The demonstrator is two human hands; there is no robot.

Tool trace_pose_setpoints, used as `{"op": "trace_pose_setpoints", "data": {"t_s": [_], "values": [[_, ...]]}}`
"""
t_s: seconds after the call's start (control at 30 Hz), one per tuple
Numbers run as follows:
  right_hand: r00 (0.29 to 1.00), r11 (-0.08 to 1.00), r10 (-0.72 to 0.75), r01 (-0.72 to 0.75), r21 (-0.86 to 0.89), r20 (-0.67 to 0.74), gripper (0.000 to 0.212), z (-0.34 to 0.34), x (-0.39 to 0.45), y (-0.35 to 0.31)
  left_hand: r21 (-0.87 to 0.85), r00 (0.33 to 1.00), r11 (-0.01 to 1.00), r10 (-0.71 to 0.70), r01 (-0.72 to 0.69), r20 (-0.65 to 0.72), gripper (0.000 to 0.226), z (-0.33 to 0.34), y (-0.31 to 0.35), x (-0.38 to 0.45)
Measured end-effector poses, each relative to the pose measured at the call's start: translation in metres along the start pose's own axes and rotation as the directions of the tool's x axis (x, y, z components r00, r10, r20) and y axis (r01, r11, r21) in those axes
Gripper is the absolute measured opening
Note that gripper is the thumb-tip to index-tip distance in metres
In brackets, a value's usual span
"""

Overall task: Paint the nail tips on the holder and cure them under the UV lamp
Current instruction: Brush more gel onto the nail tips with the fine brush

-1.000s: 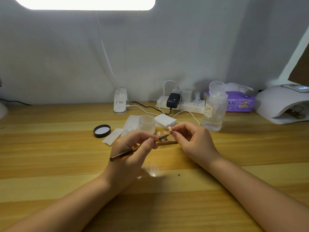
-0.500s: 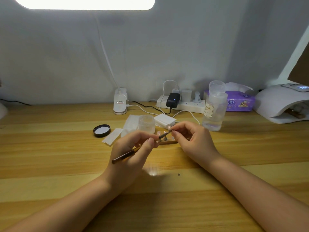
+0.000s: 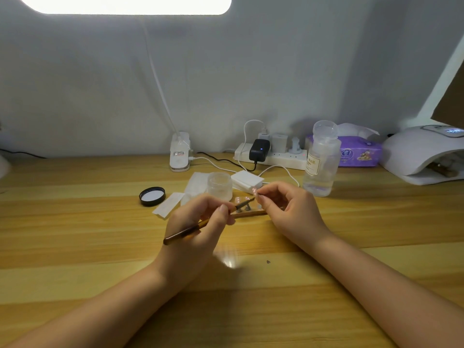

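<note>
The brush (image 3: 209,223) in the left hand (image 3: 198,227) has tilted slightly, its tip nearer the nail tip (image 3: 254,190).

Only legible text: "NAIL" on the label of the clear bottle (image 3: 322,159). Print on the purple tissue pack (image 3: 359,154) and the red-marked sticker on the white lamp base (image 3: 179,154) was too blurred to read.

Left hand (image 3: 198,222) fingers pinched closed, right hand (image 3: 288,209) fingers pinched closed, forearms angled inward
</note>
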State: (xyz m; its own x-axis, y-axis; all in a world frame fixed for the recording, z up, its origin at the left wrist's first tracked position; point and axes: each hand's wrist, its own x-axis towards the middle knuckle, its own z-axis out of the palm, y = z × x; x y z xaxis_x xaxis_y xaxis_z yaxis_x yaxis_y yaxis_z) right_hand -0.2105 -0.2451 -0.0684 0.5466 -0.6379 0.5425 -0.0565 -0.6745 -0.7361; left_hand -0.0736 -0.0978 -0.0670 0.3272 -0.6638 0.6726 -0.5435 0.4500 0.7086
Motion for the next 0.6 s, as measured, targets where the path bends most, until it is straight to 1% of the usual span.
{"op": "trace_pose_setpoints", "data": {"t_s": [0.13, 0.3, 0.4, 0.47, 0.6], "values": [[1.0, 1.0, 0.002, -0.002, -0.022, 0.015, 0.01, -0.0004, 0.0002, 0.0017, 0.017, 0.999, 0.999, 0.048, -0.048, -0.005, 0.012, 0.0006, 0.0006, 0.0023], [1.0, 1.0, -0.008, 0.008, -0.01, 0.006, 0.011, -0.0004, -0.0004, 0.001, 0.082, 0.993, 0.991, 0.1, -0.104, 0.059, 0.015, -0.0011, 0.0002, 0.0027], [1.0, 1.0, -0.019, 0.019, -0.015, 0.008, 0.011, -0.0005, -0.0006, 0.0012, 0.123, 0.993, 0.989, 0.072, -0.083, 0.092, 0.026, -0.0017, 0.0016, 0.0024], [1.0, 1.0, -0.019, 0.019, -0.02, 0.003, 0.011, -0.0002, -0.0002, 0.0016, 0.143, 0.991, 0.985, 0.08, -0.095, 0.106, 0.031, -0.0011, 0.0034, 0.0025], [1.0, 1.0, -0.02, 0.02, -0.017, 0.002, 0.011, 0.0003, 0.0004, 0.0013, 0.122, 0.988, 0.985, 0.113, -0.125, 0.104, 0.026, 0.0006, 0.0071, 0.0026]]}}
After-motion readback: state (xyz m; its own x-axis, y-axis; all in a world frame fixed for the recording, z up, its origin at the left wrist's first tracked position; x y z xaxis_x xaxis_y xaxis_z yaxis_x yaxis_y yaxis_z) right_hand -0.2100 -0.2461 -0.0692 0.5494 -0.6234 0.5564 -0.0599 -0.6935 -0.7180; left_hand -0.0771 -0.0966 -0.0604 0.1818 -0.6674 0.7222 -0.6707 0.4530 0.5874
